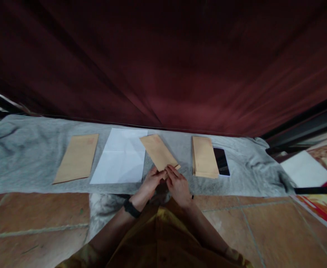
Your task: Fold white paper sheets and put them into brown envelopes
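A brown paper envelope (158,150) is tilted in front of me, its near end between my two hands. My left hand (152,181) has its fingers closed on the envelope's near edge. Close beside it, my right hand (178,184) pinches the same end, fingertips almost touching the left ones. Part of the near end is hidden under the fingers. The envelope's far left corner overlaps a white sheet of paper (121,156) with fold creases, which lies flat to the left.
A grey cloth (244,163) covers the long surface. Another brown envelope (78,158) lies at the left. On the right, a stack of brown envelopes (205,156) rests against a dark-screened phone (221,162). A dark red curtain-like cloth (163,74) rises behind. Tiled floor (35,212) shows below.
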`<state>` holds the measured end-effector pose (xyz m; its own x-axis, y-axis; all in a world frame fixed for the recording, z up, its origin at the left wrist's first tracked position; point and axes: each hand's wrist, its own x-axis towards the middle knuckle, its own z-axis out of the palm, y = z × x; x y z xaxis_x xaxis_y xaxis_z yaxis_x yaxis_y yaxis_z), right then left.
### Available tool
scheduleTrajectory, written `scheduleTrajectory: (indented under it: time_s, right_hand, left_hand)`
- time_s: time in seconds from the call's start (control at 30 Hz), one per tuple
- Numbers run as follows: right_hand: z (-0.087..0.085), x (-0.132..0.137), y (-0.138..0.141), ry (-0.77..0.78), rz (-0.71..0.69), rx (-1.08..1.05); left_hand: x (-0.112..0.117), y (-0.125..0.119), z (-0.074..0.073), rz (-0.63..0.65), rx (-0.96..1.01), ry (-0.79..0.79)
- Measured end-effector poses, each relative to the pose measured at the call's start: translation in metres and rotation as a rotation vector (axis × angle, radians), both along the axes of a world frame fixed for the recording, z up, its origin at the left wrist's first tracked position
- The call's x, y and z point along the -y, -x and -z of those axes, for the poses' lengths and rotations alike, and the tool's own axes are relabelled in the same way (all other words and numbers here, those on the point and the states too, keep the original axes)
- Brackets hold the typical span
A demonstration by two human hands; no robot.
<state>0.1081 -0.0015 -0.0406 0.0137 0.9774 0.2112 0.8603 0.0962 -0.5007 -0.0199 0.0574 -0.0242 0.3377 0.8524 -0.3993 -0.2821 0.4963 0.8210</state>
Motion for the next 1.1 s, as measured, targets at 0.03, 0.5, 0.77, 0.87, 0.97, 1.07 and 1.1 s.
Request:
scheduleTrajectory:
  time_s: [0.03,0.5,0.77,0.87,0.97,1.07,1.1]
  right_hand:
    - [0.002,0.001,-0.004,-0.008,0.008,-0.06]
    - [0.037,-0.012,-0.038,0.164,0.351,-0.877]
    - [0.031,-0.021,-0.035,0.249,0.414,-0.784]
    - [0.033,-0.023,-0.035,0.264,0.431,-0.758]
    - [0.034,-0.024,-0.036,0.285,0.434,-0.724]
    - [0.033,-0.026,-0.037,0.297,0.437,-0.698]
    - [0.032,-0.026,-0.037,0.302,0.441,-0.684]
  left_hand:
    - [-0.002,0.002,0.003,0.016,-0.018,-0.004]
    - [-0.038,0.013,0.03,0.105,-0.328,-0.113]
    - [-0.028,0.02,0.036,0.03,-0.859,-0.7]
    - [-0.007,0.023,0.035,0.12,-0.949,-1.006]
    - [0.011,0.026,0.042,0.369,-0.983,-1.204]
    - [0.021,0.028,0.053,0.504,-1.072,-1.311]
    - [0.021,0.028,0.056,0.515,-1.104,-1.329]
